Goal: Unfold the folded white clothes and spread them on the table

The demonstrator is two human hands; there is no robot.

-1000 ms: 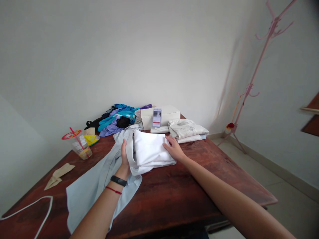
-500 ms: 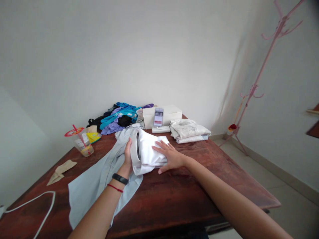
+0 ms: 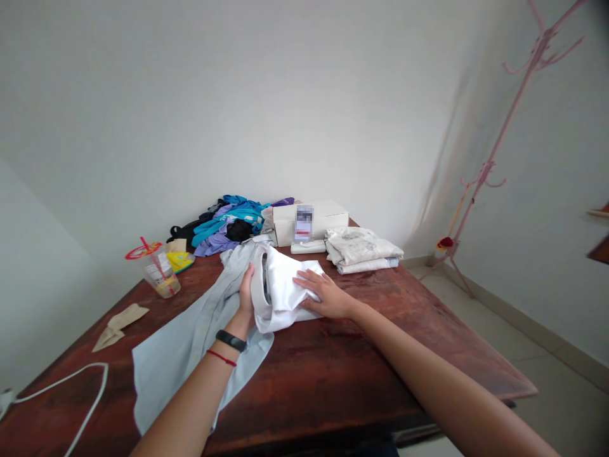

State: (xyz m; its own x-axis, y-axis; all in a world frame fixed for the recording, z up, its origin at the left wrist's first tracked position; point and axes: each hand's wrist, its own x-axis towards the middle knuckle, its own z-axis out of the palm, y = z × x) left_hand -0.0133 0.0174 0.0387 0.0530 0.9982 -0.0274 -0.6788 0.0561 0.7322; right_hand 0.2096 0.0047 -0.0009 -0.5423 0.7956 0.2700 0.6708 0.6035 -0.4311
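A folded white garment (image 3: 280,285) lies on the dark wooden table (image 3: 361,355), partly on top of a spread pale blue shirt (image 3: 190,343). My left hand (image 3: 246,293) presses against the white garment's left edge, fingers together along the fold; its wrist carries a black band and a red string. My right hand (image 3: 323,293) rests on the garment's right part, fingers curled into the cloth.
At the back stand a white box (image 3: 328,216), a stack of folded light clothes (image 3: 360,249) and a heap of blue, purple and black clothes (image 3: 226,225). A plastic cup with a red straw (image 3: 156,271), a paper bag (image 3: 118,324) and a white cable (image 3: 61,387) lie left. A pink coat stand (image 3: 499,139) rises right.
The white garment has been folded narrower: my right hand slid from its far right edge inward to the left and now curls on the cloth. My left hand stays at the left edge.
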